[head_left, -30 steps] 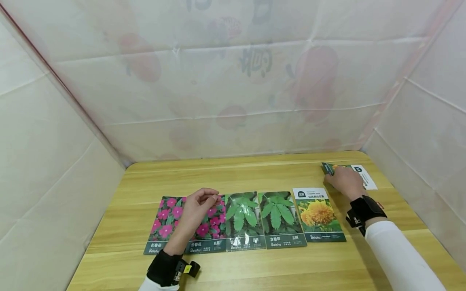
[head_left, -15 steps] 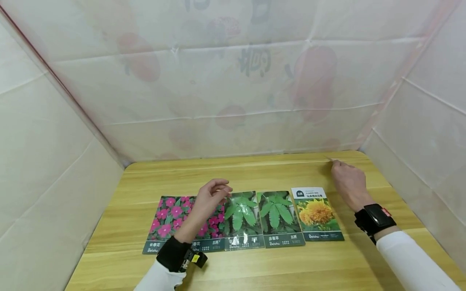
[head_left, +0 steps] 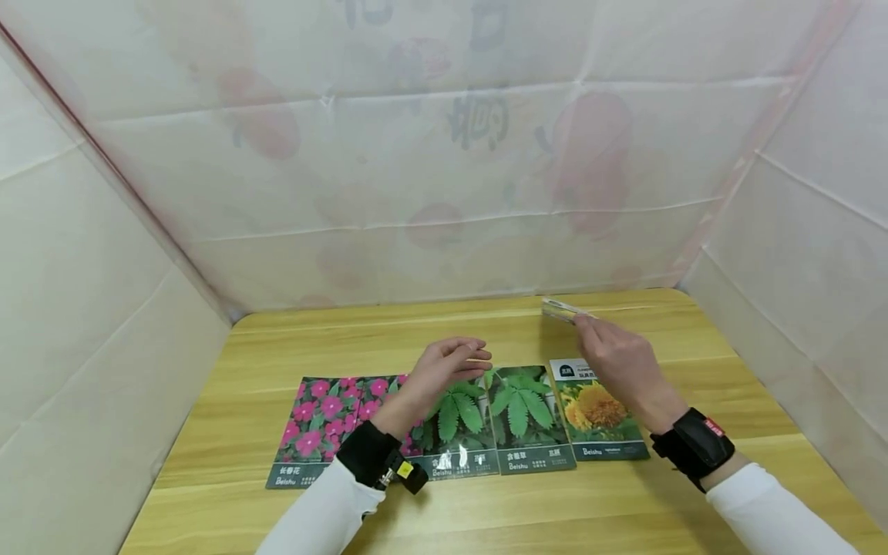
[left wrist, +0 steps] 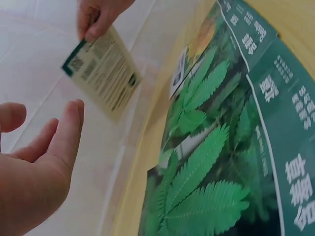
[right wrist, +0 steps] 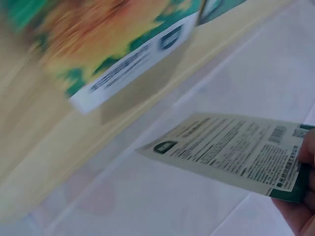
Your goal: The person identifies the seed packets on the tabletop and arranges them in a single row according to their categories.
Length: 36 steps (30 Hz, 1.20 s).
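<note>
My right hand [head_left: 620, 364] pinches a seed packet [head_left: 560, 310] by one end, holding it nearly edge-on above the back of the table. In the right wrist view, the pale, printed back of that seed packet [right wrist: 221, 152] shows. My left hand [head_left: 438, 374], fingers loosely bent and holding nothing, hovers over the row of packets. Below it lie two pink-flower packets [head_left: 315, 432], the second partly hidden by the left arm. To their right are a green-leaf packet [head_left: 463, 432] and another green-leaf packet [head_left: 529, 412]. A yellow-flower packet [head_left: 602, 412] ends the row, partly behind my right hand.
The wooden table [head_left: 499, 516] has a rounded back edge. A pale printed sheet [head_left: 416, 177] hangs behind it, and more sheeting closes in the left side [head_left: 90, 324] and right side [head_left: 812, 254].
My right hand has picked up the seed packet from the table's back right corner and carried it left, turning it edge-on. My left hand has moved right, from the pink-flower packets toward the green-leaf ones.
</note>
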### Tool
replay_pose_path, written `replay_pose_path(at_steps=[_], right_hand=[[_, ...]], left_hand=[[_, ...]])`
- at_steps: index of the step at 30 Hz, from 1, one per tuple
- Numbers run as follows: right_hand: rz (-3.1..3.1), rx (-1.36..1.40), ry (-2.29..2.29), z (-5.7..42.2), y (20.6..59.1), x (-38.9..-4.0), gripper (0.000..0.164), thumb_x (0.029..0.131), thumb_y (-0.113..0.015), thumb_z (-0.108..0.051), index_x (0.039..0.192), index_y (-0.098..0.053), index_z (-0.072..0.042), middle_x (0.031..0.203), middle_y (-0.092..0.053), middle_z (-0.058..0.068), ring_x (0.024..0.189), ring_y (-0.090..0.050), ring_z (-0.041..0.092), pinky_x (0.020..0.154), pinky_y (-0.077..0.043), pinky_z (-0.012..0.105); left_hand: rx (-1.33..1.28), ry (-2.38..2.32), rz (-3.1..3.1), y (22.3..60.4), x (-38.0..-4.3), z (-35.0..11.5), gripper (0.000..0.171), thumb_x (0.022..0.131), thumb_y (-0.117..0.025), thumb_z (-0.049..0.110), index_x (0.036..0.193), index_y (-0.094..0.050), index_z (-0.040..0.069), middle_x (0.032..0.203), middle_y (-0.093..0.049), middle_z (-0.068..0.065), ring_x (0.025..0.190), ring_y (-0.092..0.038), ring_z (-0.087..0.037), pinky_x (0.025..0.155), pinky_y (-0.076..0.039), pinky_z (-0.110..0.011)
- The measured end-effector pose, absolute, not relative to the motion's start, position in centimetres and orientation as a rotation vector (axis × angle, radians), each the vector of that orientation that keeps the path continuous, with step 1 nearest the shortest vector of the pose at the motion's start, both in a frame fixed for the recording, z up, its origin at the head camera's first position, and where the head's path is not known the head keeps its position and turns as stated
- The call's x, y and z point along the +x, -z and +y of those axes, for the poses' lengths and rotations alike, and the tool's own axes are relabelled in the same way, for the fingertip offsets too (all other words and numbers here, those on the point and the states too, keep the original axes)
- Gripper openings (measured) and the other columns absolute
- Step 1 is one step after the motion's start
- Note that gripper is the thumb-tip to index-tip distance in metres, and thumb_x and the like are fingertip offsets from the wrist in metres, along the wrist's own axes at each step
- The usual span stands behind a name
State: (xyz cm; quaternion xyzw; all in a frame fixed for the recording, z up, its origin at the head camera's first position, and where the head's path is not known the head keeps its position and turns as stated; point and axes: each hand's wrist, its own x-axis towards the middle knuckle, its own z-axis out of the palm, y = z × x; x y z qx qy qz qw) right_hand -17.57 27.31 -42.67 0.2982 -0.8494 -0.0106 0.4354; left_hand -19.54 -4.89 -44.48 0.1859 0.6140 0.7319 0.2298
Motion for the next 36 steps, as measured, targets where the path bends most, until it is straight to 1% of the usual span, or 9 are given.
replay_pose_path(at_steps=[4, 8, 13, 16, 18, 22, 28, 32, 36], right_hand=[[-2.048, 0.85, 0.018, 25.5, 42.9, -17.3, 0.038, 0.115, -0.038, -0.013, 0.118, -0.068, 0.009, 0.101, -0.075, 0.022, 0.08, -0.075, 0.031, 0.065, -0.062, 0.037], [-1.981, 0.947, 0.04, 24.6, 43.3, -17.3, 0.035, 0.114, -0.04, -0.011, 0.12, -0.068, 0.008, 0.103, -0.076, 0.02, 0.084, -0.076, 0.029, 0.07, -0.063, 0.034], [-1.926, 1.039, 0.058, 23.6, 43.3, -17.2, 0.033, 0.113, -0.043, -0.011, 0.117, -0.071, 0.006, 0.105, -0.077, 0.019, 0.084, -0.076, 0.028, 0.071, -0.063, 0.033], [-1.907, 1.087, 0.067, 23.2, 43.3, -17.2, 0.033, 0.113, -0.044, -0.011, 0.117, -0.072, 0.005, 0.106, -0.076, 0.019, 0.087, -0.077, 0.028, 0.074, -0.063, 0.033], [-1.873, 1.11, 0.056, 22.9, 43.4, -17.2, 0.031, 0.112, -0.046, -0.009, 0.115, -0.073, 0.005, 0.105, -0.076, 0.019, 0.087, -0.077, 0.028, 0.073, -0.063, 0.033], [-1.843, 1.138, 0.058, 22.7, 43.8, -17.3, 0.03, 0.111, -0.046, -0.006, 0.112, -0.074, 0.004, 0.104, -0.077, 0.019, 0.087, -0.077, 0.028, 0.073, -0.063, 0.034], [-1.89, 1.171, 0.075, 22.6, 44.1, -17.1, 0.033, 0.113, -0.042, -0.006, 0.115, -0.075, 0.003, 0.11, -0.076, 0.019, 0.095, -0.076, 0.029, 0.079, -0.063, 0.035], [-1.929, 1.191, 0.068, 22.6, 44.2, -17.0, 0.035, 0.113, -0.041, -0.007, 0.118, -0.074, 0.003, 0.114, -0.075, 0.018, 0.1, -0.075, 0.029, 0.083, -0.063, 0.036], [-1.974, 1.201, 0.034, 22.6, 44.1, -16.9, 0.041, 0.113, -0.042, -0.022, 0.121, -0.073, 0.004, 0.119, -0.074, 0.018, 0.106, -0.073, 0.03, 0.089, -0.061, 0.038]], left_hand=[[0.374, -2.025, 1.59, 43.5, -19.6, -4.3, 0.053, 0.112, -0.051, 0.031, 0.146, -0.049, -0.009, 0.143, -0.055, -0.032, 0.13, -0.059, -0.036, 0.116, -0.044, -0.046], [0.243, -2.03, 1.489, 43.3, -20.4, -3.6, 0.05, 0.113, -0.048, 0.024, 0.146, -0.048, -0.013, 0.141, -0.056, -0.033, 0.133, -0.057, -0.04, 0.115, -0.044, -0.044], [0.135, -2.078, 1.431, 43.4, -21.1, -2.7, 0.042, 0.111, -0.05, 0.018, 0.138, -0.053, -0.015, 0.123, -0.068, -0.027, 0.119, -0.067, -0.034, 0.104, -0.054, -0.035], [0.096, -2.082, 1.467, 43.6, -21.3, -2.4, 0.039, 0.111, -0.052, 0.016, 0.135, -0.057, -0.015, 0.116, -0.071, -0.021, 0.111, -0.071, -0.027, 0.101, -0.056, -0.033], [0.072, -2.079, 1.504, 43.7, -21.3, -2.3, 0.039, 0.111, -0.052, 0.014, 0.137, -0.056, -0.014, 0.118, -0.07, -0.02, 0.112, -0.07, -0.025, 0.1, -0.056, -0.032], [0.013, -2.09, 1.54, 43.7, -21.3, -2.2, 0.041, 0.109, -0.055, 0.009, 0.144, -0.051, -0.012, 0.134, -0.061, -0.023, 0.123, -0.064, -0.029, 0.102, -0.055, -0.031], [-0.027, -2.124, 1.531, 43.6, -21.2, -2.4, 0.05, 0.106, -0.057, 0.002, 0.152, -0.041, -0.009, 0.148, -0.05, -0.026, 0.138, -0.052, -0.035, 0.105, -0.053, -0.032], [-0.029, -2.137, 1.542, 43.6, -21.0, -2.4, 0.05, 0.105, -0.057, -0.001, 0.152, -0.041, -0.01, 0.149, -0.048, -0.029, 0.138, -0.052, -0.037, 0.104, -0.053, -0.031], [-0.037, -2.153, 1.576, 43.7, -20.9, -2.6, 0.049, 0.104, -0.058, -0.003, 0.15, -0.044, -0.011, 0.144, -0.052, -0.029, 0.133, -0.056, -0.036, 0.103, -0.054, -0.031]])
